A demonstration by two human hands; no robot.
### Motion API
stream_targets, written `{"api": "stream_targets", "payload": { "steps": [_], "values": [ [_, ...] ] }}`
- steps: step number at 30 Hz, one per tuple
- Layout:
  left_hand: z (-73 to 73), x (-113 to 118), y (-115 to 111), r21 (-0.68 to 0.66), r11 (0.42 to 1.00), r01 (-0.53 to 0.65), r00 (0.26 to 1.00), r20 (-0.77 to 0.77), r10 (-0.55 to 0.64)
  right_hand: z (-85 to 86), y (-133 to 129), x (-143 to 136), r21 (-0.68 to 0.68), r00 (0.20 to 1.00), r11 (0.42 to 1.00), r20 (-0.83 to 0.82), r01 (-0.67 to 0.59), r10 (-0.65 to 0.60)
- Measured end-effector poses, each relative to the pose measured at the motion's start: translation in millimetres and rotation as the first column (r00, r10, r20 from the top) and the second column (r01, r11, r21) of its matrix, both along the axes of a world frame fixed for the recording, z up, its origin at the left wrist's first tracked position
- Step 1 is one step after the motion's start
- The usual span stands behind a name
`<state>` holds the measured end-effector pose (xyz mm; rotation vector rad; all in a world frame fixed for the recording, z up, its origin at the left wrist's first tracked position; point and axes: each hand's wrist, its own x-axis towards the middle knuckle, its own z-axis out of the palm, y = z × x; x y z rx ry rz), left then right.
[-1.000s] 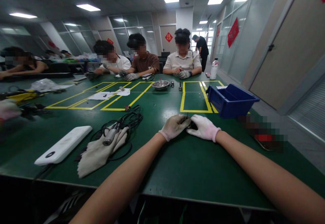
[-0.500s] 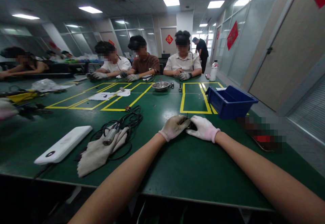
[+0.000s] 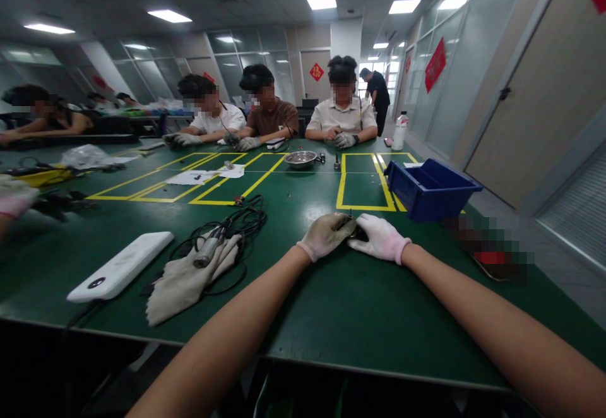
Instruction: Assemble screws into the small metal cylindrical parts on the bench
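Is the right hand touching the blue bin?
Apart. The head view shows a strip of green tabletop between the gloved right hand and the near lower edge of the blue bin.

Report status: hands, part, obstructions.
Gloved left hand and right hand holding small dark part, mostly hidden. Thin pin upright. Blue bin beyond right hand, apart.

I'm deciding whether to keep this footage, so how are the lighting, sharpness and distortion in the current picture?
Head view: rectangular white ceiling lights glare, while below the green tabletop lies deep shadow; head view: the beige door at far right leans, suggesting wide-angle distortion; head view: the small dark part between the grey-gloved left hand and white-gloved right hand lacks clear detail.
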<state>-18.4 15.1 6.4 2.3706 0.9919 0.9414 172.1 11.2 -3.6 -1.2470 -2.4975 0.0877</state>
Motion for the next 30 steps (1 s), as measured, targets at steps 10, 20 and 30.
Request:
{"api": "stream_targets", "payload": {
  "steps": [10, 20, 30],
  "values": [
    [-2.6, 0.3, 2.0, 0.023, 1.0, 0.01, 1.0, -0.003, -0.009, -0.8, 0.5, 0.0, -0.009, 1.0, 1.0, 0.01, 0.007, -0.007],
    [-3.0, 0.5, 2.2, 0.015, 1.0, -0.001, 1.0, -0.007, 0.001, -3.2, 1.8, 0.6, 0.007, 1.0, 1.0, -0.001, -0.005, 0.005],
    [-3.4, 0.7, 2.2, 0.002, 1.0, -0.008, 1.0, 0.0, 0.008, -3.8, 2.2, 1.8, 0.018, 1.0, 1.0, 0.0, -0.004, 0.004]
  ]
}}
